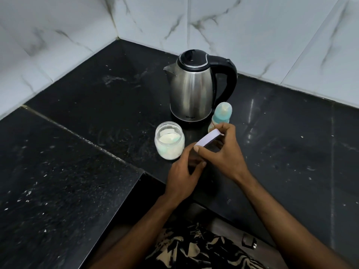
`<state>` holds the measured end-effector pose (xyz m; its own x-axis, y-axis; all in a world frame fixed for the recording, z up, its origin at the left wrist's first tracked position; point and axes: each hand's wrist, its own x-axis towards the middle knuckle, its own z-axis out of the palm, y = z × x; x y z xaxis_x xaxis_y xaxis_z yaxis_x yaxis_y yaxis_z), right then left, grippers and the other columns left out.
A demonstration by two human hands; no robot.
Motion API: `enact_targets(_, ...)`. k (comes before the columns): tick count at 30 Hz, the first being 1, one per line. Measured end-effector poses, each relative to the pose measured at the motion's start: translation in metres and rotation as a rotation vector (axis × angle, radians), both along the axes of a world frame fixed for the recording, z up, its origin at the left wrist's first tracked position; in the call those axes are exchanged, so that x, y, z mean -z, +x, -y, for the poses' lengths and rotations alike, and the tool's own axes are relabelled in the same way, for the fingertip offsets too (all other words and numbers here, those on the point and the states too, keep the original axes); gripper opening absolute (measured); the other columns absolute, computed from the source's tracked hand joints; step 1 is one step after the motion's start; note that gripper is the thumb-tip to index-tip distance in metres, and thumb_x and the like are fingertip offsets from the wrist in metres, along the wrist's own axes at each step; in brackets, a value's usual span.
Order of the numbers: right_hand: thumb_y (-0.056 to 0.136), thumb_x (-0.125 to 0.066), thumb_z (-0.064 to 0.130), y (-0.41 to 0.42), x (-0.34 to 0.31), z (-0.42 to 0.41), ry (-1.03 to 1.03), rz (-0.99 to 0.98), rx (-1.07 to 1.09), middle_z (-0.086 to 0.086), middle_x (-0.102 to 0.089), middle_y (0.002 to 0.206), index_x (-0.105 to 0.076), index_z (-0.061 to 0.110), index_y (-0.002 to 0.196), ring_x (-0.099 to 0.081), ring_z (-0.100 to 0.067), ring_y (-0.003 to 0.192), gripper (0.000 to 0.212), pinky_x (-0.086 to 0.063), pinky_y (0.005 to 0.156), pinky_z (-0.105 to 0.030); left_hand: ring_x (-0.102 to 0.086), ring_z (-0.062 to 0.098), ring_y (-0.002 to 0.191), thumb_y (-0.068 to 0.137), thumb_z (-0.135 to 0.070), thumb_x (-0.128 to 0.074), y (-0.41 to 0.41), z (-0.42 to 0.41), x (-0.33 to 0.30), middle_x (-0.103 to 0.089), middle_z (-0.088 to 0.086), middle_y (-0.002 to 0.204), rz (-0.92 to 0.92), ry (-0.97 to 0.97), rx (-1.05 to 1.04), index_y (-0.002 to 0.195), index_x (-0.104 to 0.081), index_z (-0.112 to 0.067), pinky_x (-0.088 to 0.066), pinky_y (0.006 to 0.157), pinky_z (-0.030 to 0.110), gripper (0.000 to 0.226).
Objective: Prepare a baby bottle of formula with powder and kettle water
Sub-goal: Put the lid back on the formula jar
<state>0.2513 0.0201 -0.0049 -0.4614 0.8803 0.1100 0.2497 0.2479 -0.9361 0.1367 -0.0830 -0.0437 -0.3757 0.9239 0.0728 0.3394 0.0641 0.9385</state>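
Observation:
An open glass jar of white formula powder [169, 140] stands on the black countertop [97, 105], with a scoop inside it. Just right of the jar, my right hand [221, 152] pinches the jar's pale lilac lid [208, 140], tilted on edge above the counter. My left hand [184, 171] sits below the lid, its fingertips at the lid's lower end. A steel electric kettle [191, 90] with a black lid and handle stands behind the jar. The capped teal baby bottle [221, 113] stands by the kettle's right side, partly hidden by my right hand.
Marble-patterned wall tiles [252, 35] close the corner behind the kettle. The counter is L-shaped, with its inner front edge [143, 173] near my left wrist. White specks are scattered over the dark surface.

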Motion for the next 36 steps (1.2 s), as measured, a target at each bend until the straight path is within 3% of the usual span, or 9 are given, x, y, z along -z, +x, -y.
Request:
enact_targets(3,0.065,-0.083,0.045,-0.004,-0.016,-0.016,0.075,0.163,-0.148,0.011,-0.050,0.126,-0.047,0.028,0.127,-0.054,-0.012,0.116,0.074,-0.053,0.095,-0.039,-0.068,-0.001,0.094,0.092,-0.024,-0.068,-0.013,0.017,0.004,-0.073,-0.016,0.097,-0.053,-0.028,-0.043,0.135,-0.052,-0.030,-0.056,0.087,0.031,0.046)
enact_targets(7,0.071,-0.084,0.036,-0.018,-0.042,-0.029,0.200,0.354,-0.293,0.005,-0.041,0.130,-0.050,0.029,0.135,-0.046,-0.012,0.119,0.073,-0.048,0.101,-0.038,-0.067,-0.001,0.075,0.088,-0.037,-0.067,-0.035,0.032,0.005,-0.072,-0.015,0.079,-0.106,0.010,-0.202,0.092,-0.071,-0.027,-0.057,0.073,0.038,0.012)
enact_targets(11,0.074,-0.081,0.037,-0.045,-0.067,-0.033,0.306,0.493,-0.474,0.004,-0.046,0.138,-0.038,0.025,0.143,-0.046,-0.012,0.123,0.082,-0.043,0.105,-0.037,-0.055,0.003,0.056,0.084,-0.046,-0.068,-0.059,0.033,0.005,-0.060,-0.009,0.060,-0.152,0.070,-0.354,0.064,-0.059,-0.019,-0.050,0.057,0.036,0.035)
enact_targets(16,0.078,-0.077,0.033,-0.079,-0.078,-0.032,0.400,0.657,-0.646,0.007,-0.044,0.139,-0.042,0.028,0.142,-0.047,-0.010,0.120,0.073,-0.039,0.098,-0.025,-0.057,0.007,0.083,0.075,-0.052,-0.074,-0.085,0.026,-0.001,-0.056,-0.010,0.088,-0.230,0.074,-0.362,0.089,-0.054,-0.024,-0.048,0.072,0.025,0.037)
enact_targets(22,0.081,-0.073,0.031,-0.100,-0.080,-0.029,0.445,0.784,-0.713,0.005,-0.041,0.143,-0.040,0.027,0.147,-0.046,-0.014,0.125,0.074,-0.039,0.101,-0.025,-0.041,-0.016,0.124,0.068,-0.040,-0.089,-0.103,0.011,-0.005,-0.043,-0.016,0.140,-0.144,-0.039,-0.102,0.144,-0.038,-0.024,-0.034,0.098,0.003,0.093)
enact_targets(24,0.080,-0.073,0.031,-0.103,-0.080,-0.027,0.449,0.790,-0.714,0.005,-0.042,0.142,-0.040,0.026,0.147,-0.046,-0.014,0.125,0.074,-0.040,0.102,-0.027,-0.040,-0.023,0.121,0.070,-0.030,-0.090,-0.102,0.005,-0.012,-0.046,-0.022,0.136,-0.111,-0.057,-0.063,0.144,-0.038,-0.029,-0.033,0.097,0.001,0.090)
enact_targets(28,0.081,-0.071,0.033,-0.106,-0.079,-0.025,0.480,0.817,-0.712,0.003,-0.043,0.141,-0.040,0.027,0.147,-0.044,-0.015,0.127,0.074,-0.041,0.104,-0.029,-0.040,-0.040,0.095,0.075,-0.008,-0.085,-0.094,-0.004,-0.029,-0.040,-0.037,0.109,-0.056,-0.062,-0.040,0.106,-0.036,-0.051,-0.032,0.080,-0.008,0.073)
enact_targets(32,0.081,-0.071,0.037,-0.107,-0.075,-0.022,0.493,0.826,-0.686,0.004,-0.043,0.140,-0.040,0.028,0.147,-0.043,-0.015,0.126,0.074,-0.041,0.104,-0.031,-0.046,-0.028,0.104,0.083,-0.010,-0.078,-0.090,-0.015,-0.034,-0.046,-0.024,0.118,-0.026,-0.147,0.031,0.125,-0.038,-0.036,-0.030,0.088,-0.007,0.064)
enact_targets(36,0.081,-0.071,0.044,-0.105,-0.071,-0.020,0.499,0.818,-0.640,0.006,-0.045,0.137,-0.041,0.030,0.146,-0.045,-0.014,0.122,0.074,-0.044,0.101,-0.032,-0.040,-0.021,0.100,0.080,-0.006,-0.080,-0.092,-0.015,-0.024,-0.036,-0.029,0.113,-0.027,-0.073,-0.038,0.123,-0.027,-0.038,-0.025,0.079,-0.012,0.075)
